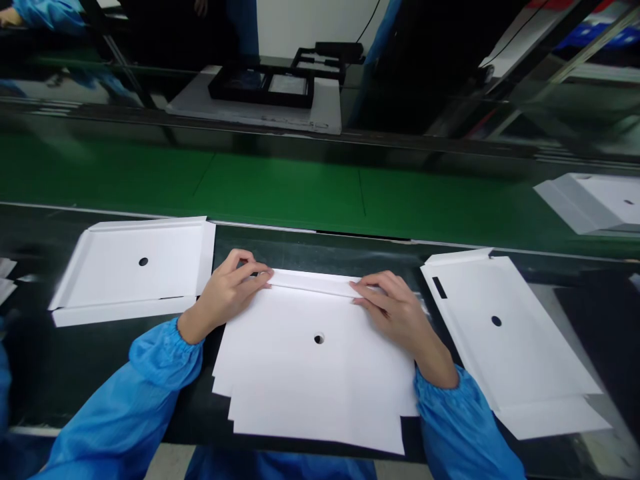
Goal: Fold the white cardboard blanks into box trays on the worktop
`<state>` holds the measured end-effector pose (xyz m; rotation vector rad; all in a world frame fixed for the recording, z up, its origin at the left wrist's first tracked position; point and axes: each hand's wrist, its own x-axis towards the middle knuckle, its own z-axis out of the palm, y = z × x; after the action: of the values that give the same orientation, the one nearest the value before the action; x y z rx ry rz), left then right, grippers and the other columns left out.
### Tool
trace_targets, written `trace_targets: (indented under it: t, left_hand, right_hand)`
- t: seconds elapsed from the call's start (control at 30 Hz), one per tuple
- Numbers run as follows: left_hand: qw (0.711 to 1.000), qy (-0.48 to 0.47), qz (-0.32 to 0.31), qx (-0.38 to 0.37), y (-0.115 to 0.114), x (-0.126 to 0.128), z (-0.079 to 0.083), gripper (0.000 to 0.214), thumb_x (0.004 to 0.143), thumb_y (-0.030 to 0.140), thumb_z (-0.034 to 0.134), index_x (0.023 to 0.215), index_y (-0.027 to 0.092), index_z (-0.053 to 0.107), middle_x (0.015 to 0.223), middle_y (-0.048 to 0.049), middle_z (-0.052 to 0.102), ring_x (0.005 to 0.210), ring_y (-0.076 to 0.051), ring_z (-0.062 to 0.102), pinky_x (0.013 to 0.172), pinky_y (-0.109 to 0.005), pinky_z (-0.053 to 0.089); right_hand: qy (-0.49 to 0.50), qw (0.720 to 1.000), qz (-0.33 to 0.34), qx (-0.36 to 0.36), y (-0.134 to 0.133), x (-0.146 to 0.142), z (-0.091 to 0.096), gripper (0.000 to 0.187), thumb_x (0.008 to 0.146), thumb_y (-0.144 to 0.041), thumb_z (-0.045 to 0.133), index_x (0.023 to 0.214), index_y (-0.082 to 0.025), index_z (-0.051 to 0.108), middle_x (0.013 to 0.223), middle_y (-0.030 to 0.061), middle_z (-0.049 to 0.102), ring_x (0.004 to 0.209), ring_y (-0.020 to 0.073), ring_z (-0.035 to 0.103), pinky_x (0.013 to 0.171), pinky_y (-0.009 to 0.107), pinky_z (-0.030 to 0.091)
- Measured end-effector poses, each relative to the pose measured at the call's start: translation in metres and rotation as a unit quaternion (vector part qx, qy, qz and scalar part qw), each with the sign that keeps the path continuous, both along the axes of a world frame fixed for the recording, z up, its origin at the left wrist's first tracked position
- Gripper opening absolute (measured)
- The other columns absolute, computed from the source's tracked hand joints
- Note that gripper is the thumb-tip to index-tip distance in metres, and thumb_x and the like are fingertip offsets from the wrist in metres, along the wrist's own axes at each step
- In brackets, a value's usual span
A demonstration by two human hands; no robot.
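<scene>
landmark: centre sheet [295, 387], plain white, round hole part dark, part pale.
left of centre sheet: shallow tray [110, 273], plain white, round black hole.
right of centre sheet: creased card [525, 353], plain white, round black hole, black slot.
either side of centre sheet: left sleeve [115, 407] and right sleeve [465, 427], bright blue, unpatterned.
under centre sheet: worktop [75, 373], near-black green.
beyond centre sheet: belt [280, 190], mid-green, thin dark lines; farther, board [326, 110], pale grey.

Middle card sheet [295, 380] between left card tray [110, 270] and right card panel [520, 353], conveyor belt [280, 190] behind all three
</scene>
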<state>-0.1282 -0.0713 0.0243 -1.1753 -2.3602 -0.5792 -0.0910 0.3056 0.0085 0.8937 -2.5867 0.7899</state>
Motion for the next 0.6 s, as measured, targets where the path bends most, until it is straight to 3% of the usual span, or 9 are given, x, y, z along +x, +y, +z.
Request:
trace_targets:
  t: [0.13,0.27,0.37,0.6]
  left_hand:
    - [0.999,-0.022,0.004,0.043,0.000,0.002,0.006,0.033,0.088,0.003,0.076,0.119,0.013,0.066,0.112,-0.0071,0.073,0.107,-0.024,0.048,0.082,-0.037,0.054]
    - [0.990,-0.123,0.004,0.075,-0.004,0.003,0.011,0.029,0.093,0.013,0.076,0.121,0.018,0.070,0.116,-0.0057,0.071,0.109,-0.022,0.050,0.091,-0.039,0.053]
    - [0.982,-0.175,0.006,0.076,-0.004,0.004,0.009,0.025,0.097,0.016,0.072,0.122,0.018,0.073,0.116,-0.0065,0.069,0.109,-0.020,0.052,0.093,-0.038,0.051]
    - [0.978,-0.190,-0.001,0.083,0.002,0.006,0.004,0.007,0.100,0.014,0.067,0.103,0.015,0.073,0.094,-0.0037,0.072,0.097,-0.018,0.051,0.084,-0.032,0.049]
  right_hand:
    - [0.012,1.000,-0.003,-0.027,-0.002,0.002,0.010,0.036,0.093,-0.004,0.070,0.126,-0.019,0.067,0.110,0.0089,0.065,0.100,0.0199,0.057,0.079,0.038,0.044]
    - [0.005,0.999,0.006,-0.050,-0.003,0.004,0.016,0.040,0.093,-0.002,0.069,0.128,-0.021,0.067,0.112,0.0093,0.065,0.102,0.0204,0.057,0.082,0.039,0.046]
    - [-0.005,0.999,0.007,-0.044,-0.003,0.004,0.012,0.033,0.094,-0.003,0.068,0.122,-0.021,0.068,0.108,0.0074,0.066,0.098,0.0189,0.057,0.080,0.038,0.044]
    - [-0.043,0.998,0.013,-0.047,-0.002,0.002,0.006,0.013,0.097,-0.006,0.065,0.103,-0.018,0.066,0.096,0.0012,0.070,0.084,0.0149,0.056,0.075,0.036,0.041]
